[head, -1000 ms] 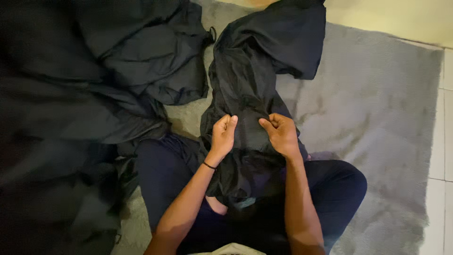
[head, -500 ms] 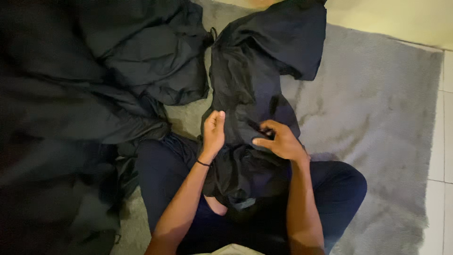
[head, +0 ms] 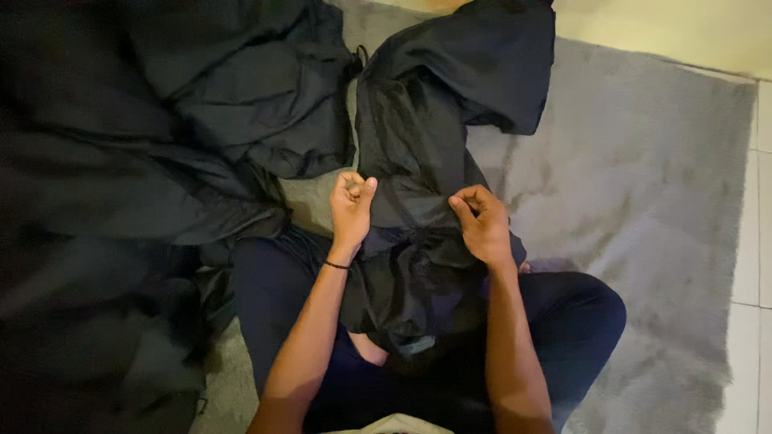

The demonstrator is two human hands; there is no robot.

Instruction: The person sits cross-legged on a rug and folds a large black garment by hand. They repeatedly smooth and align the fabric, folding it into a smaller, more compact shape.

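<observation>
Garment: a black garment (head: 426, 169) is stretched from the lap out to the far side of the grey rug (head: 643, 209), its far end bunched in loose folds.
Left hand: the left hand (head: 351, 207) is closed on the garment's left edge, cloth pinched between thumb and curled fingers.
Right hand: the right hand (head: 482, 225) is closed on the right edge, thumb and fingertips pinched over a fold.
Spacing: the two grips are set at about the same height, with a slack, creased span of cloth between them.
Step in hand: the cloth appears to be being drawn flat between the hands.
Doing it well: both edges are best pulled evenly outward, so that the creases are taken out without twisting; the pinches are best kept close to the hem.
Watch: the dark pile (head: 161, 161) of similar cloth lies just to the left, nearly touching; it should be kept from being caught up.
</observation>
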